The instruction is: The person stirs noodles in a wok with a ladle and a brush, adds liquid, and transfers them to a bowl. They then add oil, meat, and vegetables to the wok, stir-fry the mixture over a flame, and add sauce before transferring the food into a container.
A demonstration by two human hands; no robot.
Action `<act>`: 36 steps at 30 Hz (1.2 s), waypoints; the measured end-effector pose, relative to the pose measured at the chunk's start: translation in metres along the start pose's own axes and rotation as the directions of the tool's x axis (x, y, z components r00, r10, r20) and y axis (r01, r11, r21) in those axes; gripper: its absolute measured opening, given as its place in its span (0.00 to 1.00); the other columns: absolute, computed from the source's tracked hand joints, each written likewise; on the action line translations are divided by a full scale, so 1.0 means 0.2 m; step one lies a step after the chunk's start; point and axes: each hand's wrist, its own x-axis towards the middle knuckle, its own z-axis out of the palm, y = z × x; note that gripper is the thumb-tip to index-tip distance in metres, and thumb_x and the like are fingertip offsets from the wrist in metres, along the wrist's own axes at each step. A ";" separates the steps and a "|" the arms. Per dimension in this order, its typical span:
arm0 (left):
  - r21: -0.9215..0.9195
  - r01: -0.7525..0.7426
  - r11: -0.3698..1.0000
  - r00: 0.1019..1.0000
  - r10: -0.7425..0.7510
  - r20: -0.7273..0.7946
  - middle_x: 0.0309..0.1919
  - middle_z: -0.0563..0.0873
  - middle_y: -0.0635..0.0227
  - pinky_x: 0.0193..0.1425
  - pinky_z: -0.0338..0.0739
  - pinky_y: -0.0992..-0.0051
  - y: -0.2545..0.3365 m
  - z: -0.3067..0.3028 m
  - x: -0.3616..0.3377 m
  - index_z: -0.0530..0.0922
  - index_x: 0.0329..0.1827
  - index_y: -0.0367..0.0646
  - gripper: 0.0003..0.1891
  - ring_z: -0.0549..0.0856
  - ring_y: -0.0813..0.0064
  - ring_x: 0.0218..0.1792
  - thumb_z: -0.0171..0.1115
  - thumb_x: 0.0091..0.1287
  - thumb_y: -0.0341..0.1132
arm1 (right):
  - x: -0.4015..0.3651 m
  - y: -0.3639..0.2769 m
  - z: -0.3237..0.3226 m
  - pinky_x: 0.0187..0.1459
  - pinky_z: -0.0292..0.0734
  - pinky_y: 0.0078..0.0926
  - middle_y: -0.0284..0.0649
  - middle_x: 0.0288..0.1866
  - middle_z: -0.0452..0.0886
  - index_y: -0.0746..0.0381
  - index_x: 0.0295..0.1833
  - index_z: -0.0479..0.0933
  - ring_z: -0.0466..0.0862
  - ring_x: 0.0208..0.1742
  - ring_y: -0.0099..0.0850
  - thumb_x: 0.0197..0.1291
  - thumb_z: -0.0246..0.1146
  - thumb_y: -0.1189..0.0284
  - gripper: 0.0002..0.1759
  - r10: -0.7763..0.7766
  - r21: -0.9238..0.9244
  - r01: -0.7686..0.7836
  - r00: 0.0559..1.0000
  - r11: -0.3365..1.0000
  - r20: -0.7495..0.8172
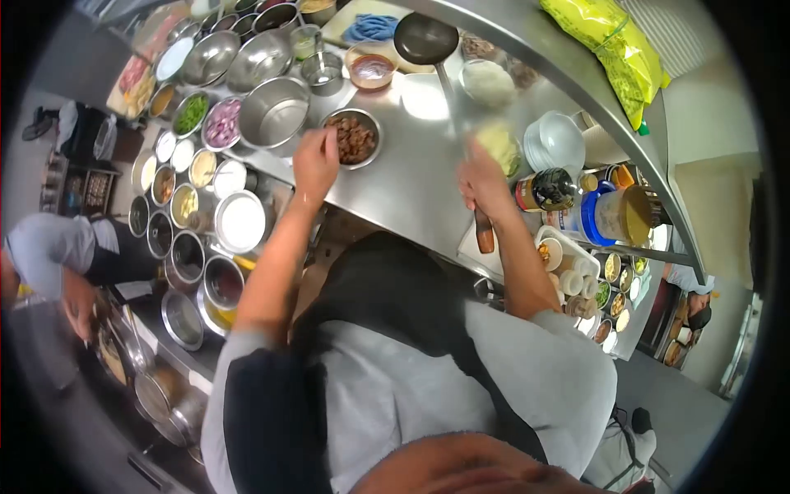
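My left hand (315,165) is closed at the near left rim of a small metal bowl (377,155), its thumb at the bowl's edge. Browned chunks that look like cooked meat (352,138) fill the bowl. My right hand (485,181) is wrapped around the wooden-ended handle of a large dark ladle (425,39). The ladle's round head lies toward the back of the steel counter, and the brown grip end sticks out below my fist. Just beyond that hand, a pale yellow-green item (499,150) is blurred.
Metal mixing bowls (274,114), chopped red onion (222,123) and chopped greens (192,114) stand left. Stacked bowls (555,142), a dark-labelled jar (547,189) and a blue-lidded tub (594,214) stand right. A shelf edge (592,103) curves overhead. Another person (62,255) works at far left.
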 end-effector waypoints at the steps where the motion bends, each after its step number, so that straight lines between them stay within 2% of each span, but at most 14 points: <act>1: 0.098 0.062 0.993 0.994 -0.070 0.083 0.42 0.89 0.48 0.49 0.81 0.53 -0.05 0.14 0.18 0.88 0.43 0.38 0.13 0.88 0.43 0.44 0.60 0.77 0.38 | 0.00 0.02 -0.04 0.16 0.65 0.18 0.28 0.26 0.66 0.49 0.89 0.50 0.65 0.18 0.18 0.70 0.52 0.79 0.44 0.010 0.081 -0.009 1.000 0.997 -0.008; 5: 0.305 0.257 0.917 0.932 -0.319 0.173 0.45 0.91 0.42 0.54 0.82 0.53 -0.45 0.77 0.68 0.90 0.45 0.36 0.23 0.89 0.39 0.50 0.55 0.77 0.49 | -0.03 0.12 -0.15 0.16 0.63 0.19 0.29 0.26 0.65 0.48 0.90 0.49 0.64 0.20 0.18 0.72 0.51 0.81 0.43 0.042 0.240 -0.033 0.998 0.970 -0.036; 8: 0.370 0.471 0.801 0.768 -0.579 0.275 0.46 0.91 0.42 0.55 0.84 0.56 -0.72 1.01 0.82 0.91 0.48 0.39 0.27 0.91 0.45 0.49 0.50 0.78 0.52 | -0.10 0.13 -0.20 0.16 0.63 0.19 0.29 0.26 0.66 0.48 0.90 0.50 0.64 0.19 0.18 0.72 0.51 0.81 0.44 0.073 0.260 -0.053 0.995 0.964 -0.068; 12: 0.570 0.144 0.809 0.731 -0.475 0.490 0.40 0.94 0.53 0.52 0.86 0.60 -0.66 1.02 0.84 0.94 0.37 0.46 0.16 0.94 0.55 0.44 0.59 0.71 0.42 | -0.15 0.20 -0.26 0.16 0.66 0.24 0.31 0.24 0.70 0.53 0.90 0.47 0.66 0.15 0.21 0.72 0.55 0.78 0.44 0.110 0.241 -0.098 0.993 0.965 -0.035; 14: -0.089 0.809 0.582 0.582 -0.769 0.263 0.37 0.94 0.54 0.50 0.87 0.59 -0.61 1.06 0.85 0.94 0.33 0.44 0.15 0.94 0.54 0.43 0.61 0.69 0.40 | -0.16 0.23 -0.24 0.16 0.65 0.22 0.30 0.25 0.69 0.52 0.90 0.48 0.65 0.17 0.20 0.73 0.55 0.79 0.44 0.133 0.231 -0.117 0.990 0.966 -0.055; 15: -0.093 0.802 0.589 0.590 -0.761 0.268 0.37 0.94 0.54 0.50 0.87 0.59 -0.60 1.04 0.86 0.94 0.33 0.44 0.15 0.94 0.54 0.43 0.61 0.69 0.40 | -0.15 0.23 -0.24 0.15 0.65 0.20 0.30 0.26 0.67 0.51 0.90 0.50 0.64 0.18 0.18 0.73 0.55 0.80 0.43 0.153 0.203 -0.136 0.986 0.970 -0.069; 16: 0.353 0.379 0.855 0.812 -0.491 0.317 0.37 0.94 0.51 0.49 0.87 0.58 -0.57 0.97 0.86 0.93 0.34 0.41 0.18 0.94 0.52 0.43 0.58 0.71 0.41 | -0.15 0.23 -0.23 0.15 0.65 0.20 0.30 0.26 0.67 0.51 0.90 0.50 0.64 0.18 0.18 0.73 0.55 0.80 0.43 0.145 0.201 -0.127 0.987 0.971 -0.076; 17: 0.644 -0.212 0.735 0.846 -0.192 0.498 0.37 0.93 0.48 0.49 0.88 0.56 -0.56 0.94 0.86 0.92 0.34 0.38 0.21 0.94 0.50 0.42 0.55 0.74 0.41 | -0.14 0.22 -0.21 0.16 0.65 0.21 0.30 0.26 0.68 0.52 0.90 0.50 0.64 0.18 0.18 0.73 0.56 0.80 0.43 0.156 0.216 -0.139 0.985 0.966 -0.068; 18: 0.640 -0.213 0.738 0.847 -0.188 0.498 0.37 0.93 0.48 0.49 0.88 0.56 -0.54 0.95 0.87 0.92 0.34 0.38 0.21 0.94 0.50 0.42 0.55 0.74 0.41 | -0.14 0.22 -0.19 0.16 0.65 0.21 0.30 0.26 0.68 0.53 0.90 0.50 0.65 0.19 0.19 0.72 0.56 0.80 0.43 0.172 0.233 -0.155 0.983 0.960 -0.056; 20: 0.515 0.289 0.807 0.890 -0.425 0.165 0.37 0.92 0.43 0.51 0.87 0.53 -0.53 0.98 0.89 0.91 0.34 0.33 0.24 0.93 0.46 0.43 0.52 0.75 0.43 | -0.12 0.22 -0.18 0.17 0.66 0.22 0.30 0.26 0.68 0.54 0.89 0.50 0.66 0.19 0.19 0.72 0.56 0.79 0.43 0.180 0.232 -0.163 0.982 0.959 -0.052; 21: 0.516 0.289 0.806 0.890 -0.425 0.166 0.37 0.92 0.43 0.51 0.87 0.53 -0.54 0.97 0.90 0.91 0.34 0.33 0.24 0.93 0.46 0.43 0.52 0.75 0.43 | -0.11 0.22 -0.17 0.18 0.67 0.22 0.31 0.26 0.68 0.55 0.89 0.50 0.66 0.19 0.20 0.72 0.57 0.79 0.43 0.190 0.233 -0.175 0.981 0.956 -0.042; 23: 0.633 -0.048 0.773 0.948 -0.164 0.271 0.37 0.92 0.42 0.52 0.87 0.51 -0.50 0.92 0.92 0.90 0.33 0.32 0.24 0.92 0.43 0.43 0.53 0.74 0.43 | -0.10 0.20 -0.16 0.19 0.67 0.23 0.31 0.26 0.69 0.56 0.89 0.49 0.67 0.20 0.20 0.72 0.57 0.79 0.44 0.193 0.228 -0.183 0.981 0.956 -0.024; 34: 0.504 -0.177 0.845 0.976 0.085 0.200 0.36 0.91 0.41 0.52 0.86 0.51 -0.36 0.88 1.08 0.87 0.35 0.33 0.22 0.91 0.40 0.42 0.55 0.74 0.45 | 0.03 0.13 -0.13 0.22 0.66 0.25 0.33 0.29 0.72 0.68 0.88 0.44 0.70 0.22 0.23 0.70 0.61 0.77 0.47 0.196 0.530 -0.248 0.968 0.811 0.154; 36: 0.484 -0.192 0.854 0.975 0.109 0.196 0.36 0.91 0.41 0.51 0.86 0.51 -0.37 0.90 1.09 0.87 0.34 0.35 0.22 0.91 0.40 0.41 0.56 0.74 0.46 | 0.01 0.09 -0.10 0.19 0.59 0.21 0.33 0.28 0.70 0.64 0.74 0.65 0.67 0.20 0.19 0.68 0.58 0.82 0.28 0.216 0.600 -0.232 0.971 0.765 0.100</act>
